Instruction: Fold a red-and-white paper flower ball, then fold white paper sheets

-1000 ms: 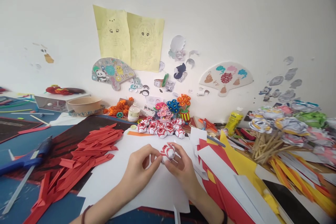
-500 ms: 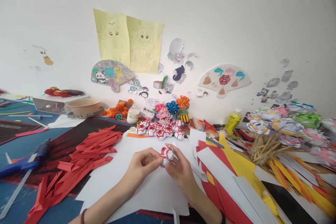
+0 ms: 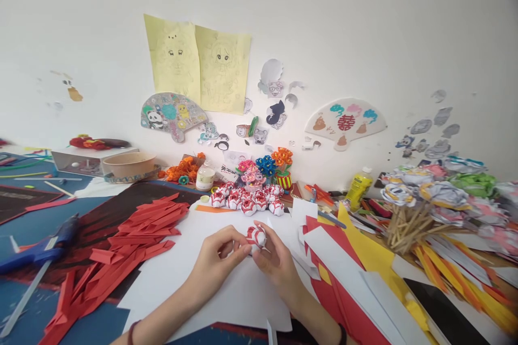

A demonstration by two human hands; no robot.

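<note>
Here, held flower [image 3: 256, 236], red 囍 [image 3: 346, 122] on fan [image 3: 366, 117].

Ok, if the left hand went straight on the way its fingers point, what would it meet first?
The red-and-white paper flower, which the left hand touches at its fingertips. Just past it, probably the right hand, on the flower's other side; depth is hard to judge.

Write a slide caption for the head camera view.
Two hands hold a red-and-white paper flower above white paper, beside folded red strips.
</note>
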